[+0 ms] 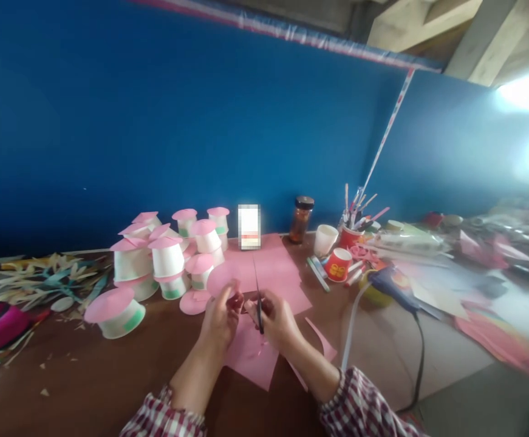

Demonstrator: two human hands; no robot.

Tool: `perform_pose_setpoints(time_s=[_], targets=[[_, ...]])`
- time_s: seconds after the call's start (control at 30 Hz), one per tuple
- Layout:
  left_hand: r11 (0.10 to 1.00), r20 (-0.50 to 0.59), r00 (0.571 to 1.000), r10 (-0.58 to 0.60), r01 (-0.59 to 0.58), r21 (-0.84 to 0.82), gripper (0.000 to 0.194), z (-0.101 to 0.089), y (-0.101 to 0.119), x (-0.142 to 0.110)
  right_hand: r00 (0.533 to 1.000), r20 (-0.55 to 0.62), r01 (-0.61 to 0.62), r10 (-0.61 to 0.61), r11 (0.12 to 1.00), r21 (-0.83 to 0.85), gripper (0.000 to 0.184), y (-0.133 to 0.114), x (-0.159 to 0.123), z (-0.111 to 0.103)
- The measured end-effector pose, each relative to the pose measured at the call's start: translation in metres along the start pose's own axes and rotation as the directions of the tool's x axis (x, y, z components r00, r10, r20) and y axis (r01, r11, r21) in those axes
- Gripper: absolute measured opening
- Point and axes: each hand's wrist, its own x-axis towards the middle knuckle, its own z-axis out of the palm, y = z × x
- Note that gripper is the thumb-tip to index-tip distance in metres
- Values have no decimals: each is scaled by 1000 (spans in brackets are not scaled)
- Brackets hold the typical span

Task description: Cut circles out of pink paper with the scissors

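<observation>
A deep blue wall (pixel 164 121) fills the back of the room, matte and flat, with a taped seam running down its right part. Below it stretches the brown wooden surface (pixel 86 370), smooth but littered with small paper scraps. On it lie flat sheets of pink paper (pixel 273 267), thin and soft-edged, some already cut into. To the left stands a cluster of upturned white paper cups capped with pink paper discs (pixel 168 255), some banded in green; they are light and waxy-looking and stand just beside one another. Farther left lies a heap of pale, pointed paper leaves (pixel 45 276). On the right, a blue glue gun (pixel 394 282) trails its cord towards the edge, near a red paper cup (pixel 338 264), a plain white one and a brown glass jar with a dark lid (pixel 301 218).

At the centre, the left hand (pixel 221 318) pinches a round pink paper disc (pixel 222 280), holding it up just above the sheets. The right hand (pixel 277 318) is closed around a pair of slim dark scissors (pixel 259 303), blades pointing away, touching the paper's edge. To my eye, a clean curve here calls for turning the disc into the blades rather than steering the scissors, with short, steady snips and the paper kept taut.
</observation>
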Motion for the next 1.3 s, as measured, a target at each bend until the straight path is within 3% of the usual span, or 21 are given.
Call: perform_pose_setpoints(time_s=[0.13, 0.2, 0.37, 0.53, 0.7, 0.8, 0.93, 1.3], targets=[[999, 7, 1000, 8, -8, 35, 26, 7, 2, -16, 993, 119, 0, -13, 994, 108, 20, 10, -5, 0], [996, 70, 998, 1, -7, 88, 28, 10, 3, -23, 985, 173, -16, -14, 986, 168, 22, 11, -6, -1], [997, -47, 998, 34, -30, 76, 29, 14, 1, -29, 975, 222, -40, -16, 969, 245, 25, 9, -6, -2], [982, 67, 997, -38, 25, 189, 29, 17, 2, -36, 971, 238, -52, -12, 963, 264, 30, 4, -6, -3], [986, 98, 994, -49, 33, 163, 27, 17, 2, -38, 963, 269, -76, -14, 944, 320, 37, -1, -10, -7], [990, 31, 998, -61, 56, 129, 28, 14, 0, -33, 952, 305, -114, 11, 940, 322, 38, 0, -13, -12], [991, -94, 995, 20, -7, 136, 30, 11, -3, -29, 966, 255, -102, 34, 961, 258, 33, 0, -15, -18], [980, -83, 996, 32, -15, 199, 25, 16, 2, -35, 967, 248, -112, 52, 966, 233, 34, 0, -16, -18]])
